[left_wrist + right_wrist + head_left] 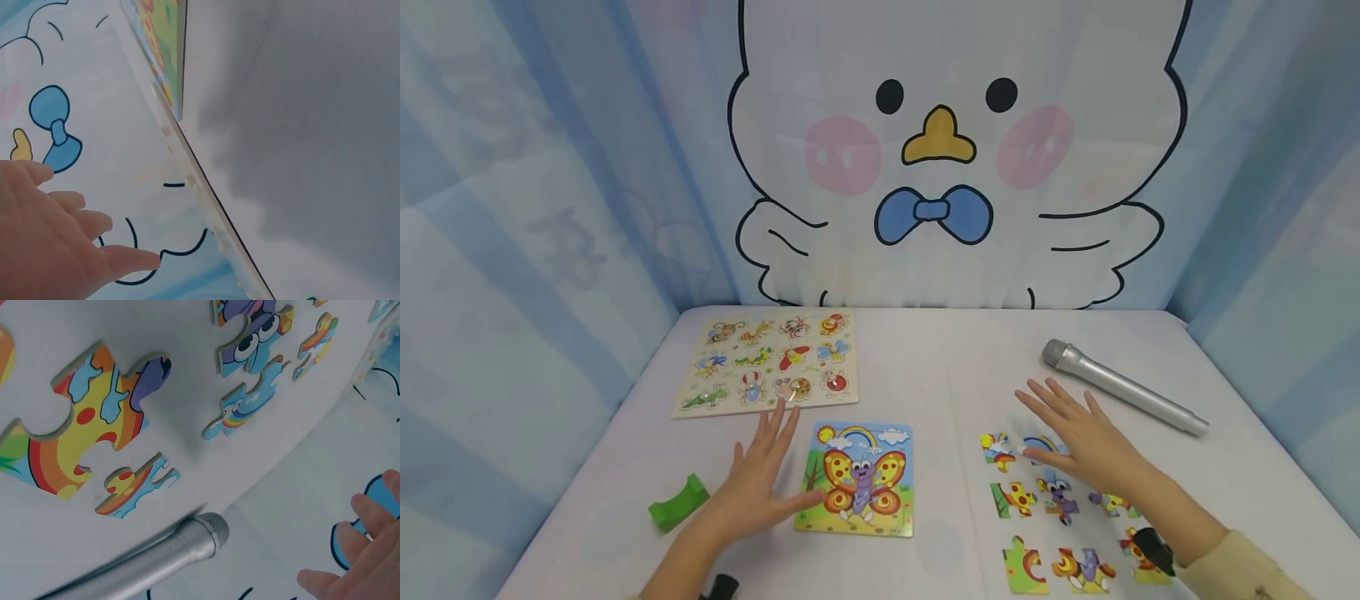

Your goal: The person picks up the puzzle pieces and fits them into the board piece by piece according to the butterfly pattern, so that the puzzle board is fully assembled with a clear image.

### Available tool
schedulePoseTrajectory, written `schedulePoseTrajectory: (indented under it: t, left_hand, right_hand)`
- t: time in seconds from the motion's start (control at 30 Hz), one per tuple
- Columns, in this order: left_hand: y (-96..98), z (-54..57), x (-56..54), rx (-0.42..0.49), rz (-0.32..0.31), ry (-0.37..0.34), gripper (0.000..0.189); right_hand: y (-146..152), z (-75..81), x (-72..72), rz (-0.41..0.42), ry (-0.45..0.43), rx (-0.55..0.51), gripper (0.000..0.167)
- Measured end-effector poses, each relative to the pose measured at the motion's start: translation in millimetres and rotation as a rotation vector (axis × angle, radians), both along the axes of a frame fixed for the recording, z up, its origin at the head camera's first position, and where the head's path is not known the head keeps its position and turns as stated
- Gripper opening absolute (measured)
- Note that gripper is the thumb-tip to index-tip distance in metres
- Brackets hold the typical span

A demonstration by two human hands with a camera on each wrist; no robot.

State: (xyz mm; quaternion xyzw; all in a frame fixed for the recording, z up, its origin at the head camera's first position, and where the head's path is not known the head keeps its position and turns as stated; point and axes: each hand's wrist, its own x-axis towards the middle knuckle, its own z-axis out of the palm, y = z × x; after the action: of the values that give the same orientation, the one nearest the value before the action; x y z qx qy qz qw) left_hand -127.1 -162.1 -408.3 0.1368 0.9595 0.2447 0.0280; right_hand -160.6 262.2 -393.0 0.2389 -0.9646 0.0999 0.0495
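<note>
In the head view my left hand (754, 486) is spread with its thumb over the left edge of a square butterfly puzzle board (861, 521). Its fingertips reach toward the larger insect puzzle board (730, 383). A green curved block (677, 503) lies to its left. My right hand (1093, 446), fingers apart and holding nothing, hovers above loose jigsaw pieces (1088, 571), partly covering some. Beyond it lies a silver microphone (1123, 387). The right wrist view shows a butterfly-wing jigsaw piece (84, 425) lying flat, with the right hand (362, 556) raised off the table.
A white-covered table (940, 358) carries everything. Behind it hangs a curtain (947, 267) printed with a cartoon bird, and blue curtains (550, 250) close in both sides. A black strap part (1152, 550) sits at my right wrist.
</note>
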Motion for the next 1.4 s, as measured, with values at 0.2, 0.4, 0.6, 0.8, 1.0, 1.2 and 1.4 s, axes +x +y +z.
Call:
schedulePoseTrajectory:
  t: [0.2, 0.4, 0.6, 0.8, 1.0, 1.2, 1.4]
  left_hand:
    - [3.3, -3.3, -1.2, 0.079, -0.004, -0.096, 0.108]
    - [6.2, -6.2, -1.7, 0.130, -0.010, -0.145, 0.108]
    - [10.2, -7.5, -1.1, 0.201, -0.007, -0.176, 0.105]
    - [11.4, -13.4, 0.0, 0.238, 0.000, -0.209, 0.106]
    - [9.3, -20.0, -0.9, 0.267, 0.018, -0.247, 0.109]
    - [7.5, -28.8, 0.7, 0.257, 0.024, -0.301, 0.115]
    - [12.0, -30.9, 3.9, 0.223, -0.004, -0.318, 0.115]
  right_hand:
    - [-6, -7.4, -6.3, 0.014, -0.071, 0.004, 0.072]
    - [-13, -15.0, -9.4, 0.039, -0.081, -0.019, 0.067]
    - [-19, -19.2, -13.1, 0.041, -0.125, -0.007, 0.064]
    - [-23, -23.2, -16.4, 0.054, -0.150, 0.040, 0.061]
    - [-25, -24.8, -19.7, 0.068, -0.181, 0.080, 0.053]
    - [-27, -27.2, -22.9, 0.078, -0.150, 0.101, 0.041]
    - [-26, -29.2, -24.2, 0.083, -0.136, 0.084, 0.037]
